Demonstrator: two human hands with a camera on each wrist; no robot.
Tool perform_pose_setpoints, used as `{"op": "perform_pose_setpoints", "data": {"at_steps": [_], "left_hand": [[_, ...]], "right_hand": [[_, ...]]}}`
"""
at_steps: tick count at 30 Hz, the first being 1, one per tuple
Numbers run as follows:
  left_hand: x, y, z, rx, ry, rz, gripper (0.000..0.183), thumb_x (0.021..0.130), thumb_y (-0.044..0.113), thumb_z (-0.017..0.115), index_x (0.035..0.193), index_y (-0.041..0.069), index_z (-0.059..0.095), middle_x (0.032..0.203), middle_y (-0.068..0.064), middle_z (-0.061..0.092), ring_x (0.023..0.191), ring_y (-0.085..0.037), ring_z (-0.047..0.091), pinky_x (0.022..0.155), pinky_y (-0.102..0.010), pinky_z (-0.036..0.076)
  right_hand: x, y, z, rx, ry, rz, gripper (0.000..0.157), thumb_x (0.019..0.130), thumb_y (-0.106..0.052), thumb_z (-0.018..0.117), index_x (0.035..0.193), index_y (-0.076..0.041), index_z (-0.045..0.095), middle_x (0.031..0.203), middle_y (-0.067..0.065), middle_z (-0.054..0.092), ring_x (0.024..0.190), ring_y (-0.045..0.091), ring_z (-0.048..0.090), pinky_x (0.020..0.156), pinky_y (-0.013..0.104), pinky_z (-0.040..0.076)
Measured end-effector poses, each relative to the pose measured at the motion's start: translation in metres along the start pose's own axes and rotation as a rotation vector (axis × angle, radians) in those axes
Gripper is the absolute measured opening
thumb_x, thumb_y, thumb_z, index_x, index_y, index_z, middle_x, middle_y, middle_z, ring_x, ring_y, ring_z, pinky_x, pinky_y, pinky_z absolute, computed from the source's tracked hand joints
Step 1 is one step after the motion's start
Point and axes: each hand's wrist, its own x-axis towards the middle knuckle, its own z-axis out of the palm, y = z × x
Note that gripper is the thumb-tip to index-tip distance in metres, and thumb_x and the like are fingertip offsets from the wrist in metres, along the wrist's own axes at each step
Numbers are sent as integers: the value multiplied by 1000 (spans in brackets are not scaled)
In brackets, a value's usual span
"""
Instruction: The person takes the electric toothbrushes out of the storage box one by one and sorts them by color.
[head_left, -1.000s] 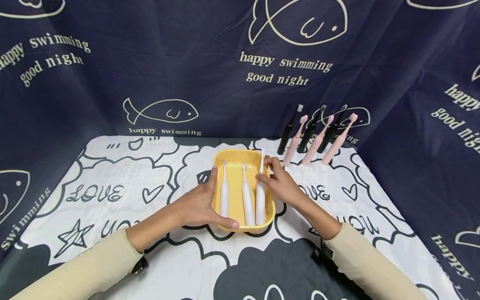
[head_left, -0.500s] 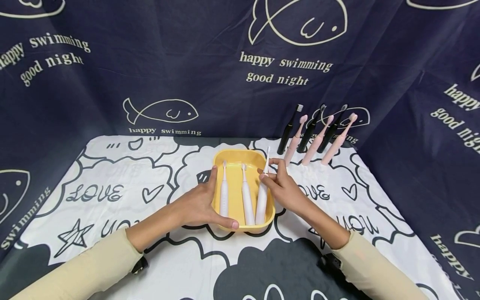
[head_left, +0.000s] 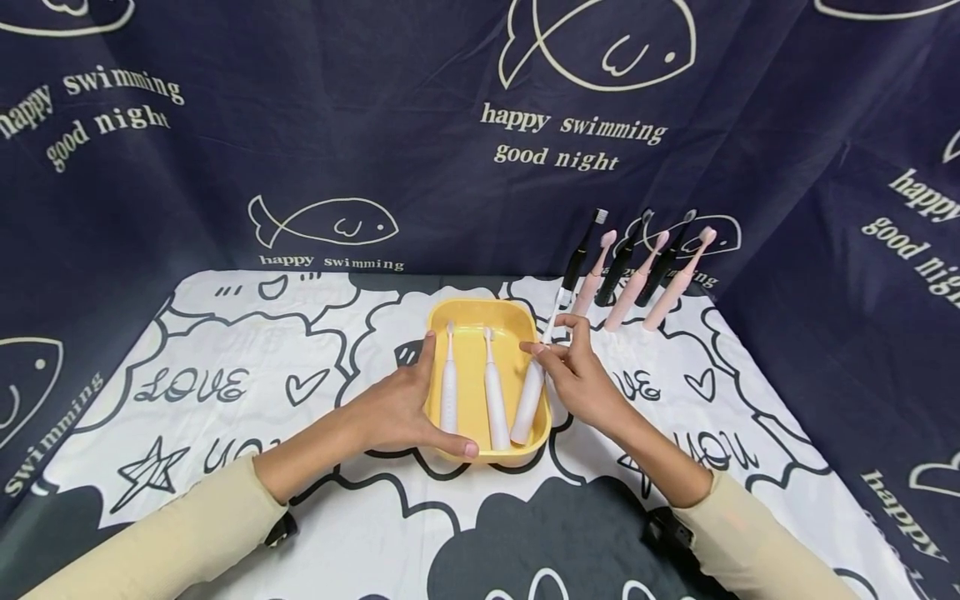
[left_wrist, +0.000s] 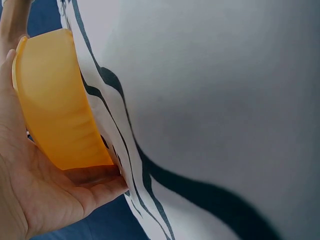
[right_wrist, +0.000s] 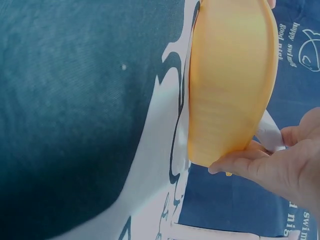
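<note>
Left hand (head_left: 403,408) gripping tray (head_left: 468,387), right hand (head_left: 581,377) pinching white toothbrush (head_left: 529,400), pink and black toothbrushes (head_left: 632,290) beyond

Left hand (left_wrist: 42,192) against yellow tray (left_wrist: 60,100)

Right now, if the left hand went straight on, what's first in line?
The yellow rounded-rectangular plastic tray; the left hand is touching it. Past the rim, probably the leftmost white electric toothbrush, though relative height is hard to judge.
</note>
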Motion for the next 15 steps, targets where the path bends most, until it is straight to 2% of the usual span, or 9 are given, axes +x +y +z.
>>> {"op": "perform_pose_setpoints", "data": {"at_steps": [4, 6, 8, 10, 13, 15], "left_hand": [[0, 0, 0, 1, -3, -4, 176, 65, 86, 94, 180, 11, -16, 172, -25, 50, 147, -32, 60, 122, -55, 51], [0, 0, 0, 1, -4, -4, 177, 65, 86, 94, 180, 11, -16, 172, -25, 51, 146, -31, 61, 121, -54, 52], [0, 0, 0, 2, -3, -2, 177, 65, 86, 94, 180, 11, -17, 170, -24, 53, 143, -30, 61, 120, -54, 52], [0, 0, 0, 1, -2, 5, 177, 65, 86, 94, 180, 11, -17, 169, -24, 53, 142, -29, 62, 120, -53, 52], [0, 0, 0, 3, 1, 16, 177, 65, 86, 94, 180, 10, -16, 168, -23, 55, 141, -29, 62, 120, -53, 53], [1, 0, 0, 3, 4, 20, 177, 64, 87, 94, 180, 10, -16, 168, -24, 54, 143, -29, 62, 120, -53, 52]], "right_hand": [[0, 0, 0, 8, 25, -22, 41, 124, -21, 46, 149, -1, 20, 151, 28, 70, 147, 40, 65, 118, 56, 47], [-1, 0, -1, 7, 42, -28, 39, 124, -21, 46, 147, -2, 20, 150, 28, 70, 145, 41, 67, 113, 49, 52], [-1, -1, -2, 8, 63, -31, 37, 123, -20, 46, 145, -4, 21, 149, 28, 71, 133, 42, 73, 100, 40, 55], [0, -2, -3, 26, 79, -33, 36, 123, -20, 46, 145, -4, 21, 148, 30, 71, 134, 41, 73, 100, 36, 57], [2, -4, -5, 93, 98, -38, 39, 123, -17, 45, 149, -1, 20, 147, 36, 69, 140, 44, 70, 115, 46, 58], [4, -5, -6, 136, 106, -33, 42, 124, -17, 43, 151, 1, 18, 148, 38, 68, 149, 45, 62, 120, 57, 51]]}}
